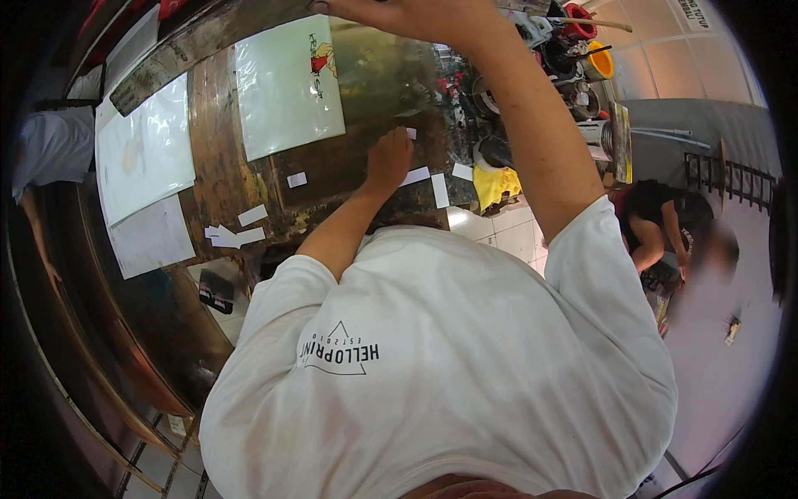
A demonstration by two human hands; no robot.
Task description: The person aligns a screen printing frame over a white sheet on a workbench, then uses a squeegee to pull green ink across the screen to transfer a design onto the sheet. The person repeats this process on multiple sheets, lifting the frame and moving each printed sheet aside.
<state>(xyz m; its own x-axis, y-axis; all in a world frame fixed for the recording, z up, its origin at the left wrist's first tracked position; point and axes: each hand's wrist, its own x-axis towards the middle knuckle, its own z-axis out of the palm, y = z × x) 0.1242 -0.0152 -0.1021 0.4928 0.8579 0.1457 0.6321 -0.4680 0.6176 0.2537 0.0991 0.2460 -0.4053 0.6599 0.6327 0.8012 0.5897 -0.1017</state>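
Observation:
My left hand (389, 160) is over the worn brown worktable (212, 125), its fingers curled together at a small white slip (411, 133) that shows past the fingertips. Just nearer to me are a longer white strip (415, 175) and another white strip (440, 190). My right hand (416, 17) reaches across the far side of the table, its thumb stretched to the left near the top corner of a glossy white sheet (274, 100) with a small coloured print. The upper edge of the picture cuts off part of this hand.
Several white slips (252, 215) lie at the table's near left. Large pale sheets (150, 158) cover its left end. A yellow cloth (496, 188) hangs at the right, below cluttered pots and an orange-yellow container (600, 61). Another person (665, 216) crouches at the right.

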